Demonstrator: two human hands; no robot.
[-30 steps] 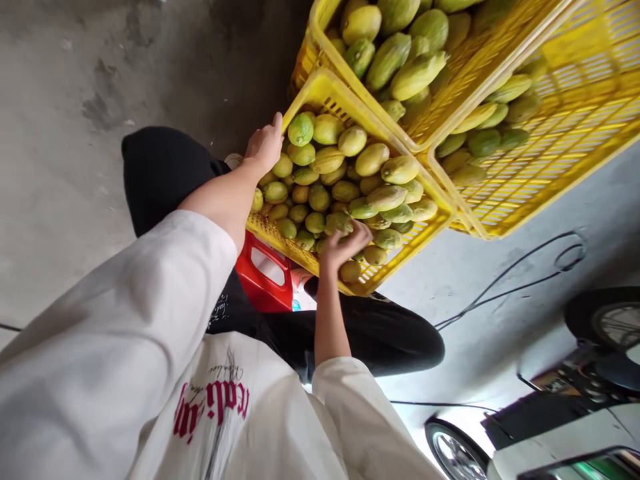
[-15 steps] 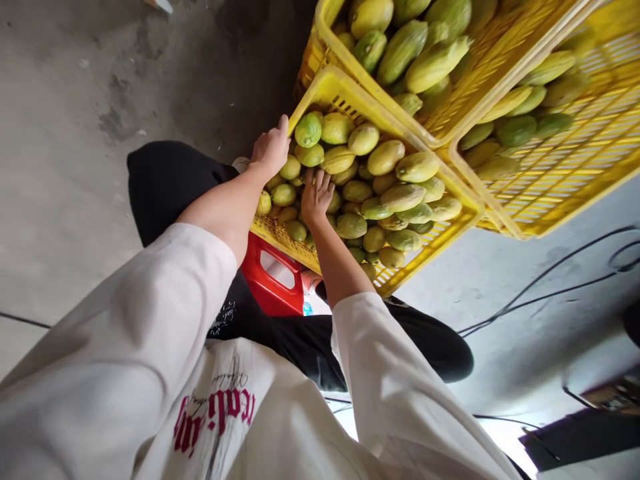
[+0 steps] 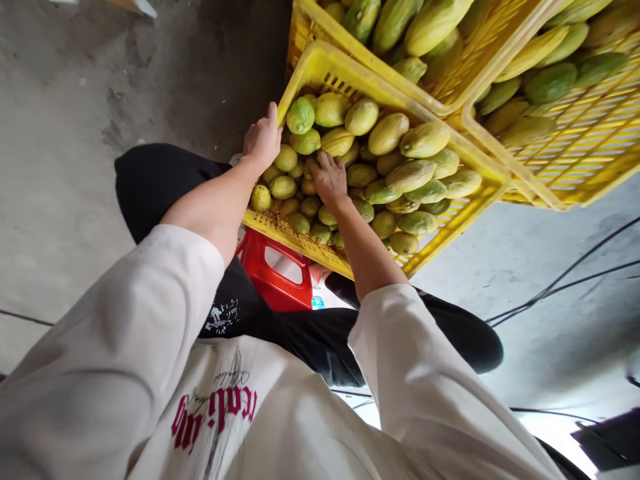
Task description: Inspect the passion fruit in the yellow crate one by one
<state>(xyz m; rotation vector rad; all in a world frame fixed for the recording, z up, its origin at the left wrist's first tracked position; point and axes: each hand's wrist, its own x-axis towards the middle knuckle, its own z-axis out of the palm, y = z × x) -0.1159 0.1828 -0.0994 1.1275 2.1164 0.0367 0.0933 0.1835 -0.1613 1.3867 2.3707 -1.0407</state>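
A yellow plastic crate (image 3: 350, 75) full of green and yellow fruits (image 3: 395, 160) sits tilted in front of my knees. My left hand (image 3: 261, 140) grips the crate's near left rim, fingers wrapped over the edge. My right hand (image 3: 327, 177) lies on the fruit pile in the crate's middle, fingers curled down over the small fruits; whether it holds one is hidden. Both arms wear white sleeves pushed up above the forearms.
Two more yellow crates (image 3: 565, 153) with longer green fruits (image 3: 430, 23) stand beyond. A red plastic stool (image 3: 273, 270) shows between my black-trousered legs. The floor is grey concrete (image 3: 75, 133), with black cables (image 3: 565, 280) running across it on the right.
My right hand has moved from the crate's near right corner to the middle of the fruit pile. My left hand stays on the rim. The view has shifted slightly.
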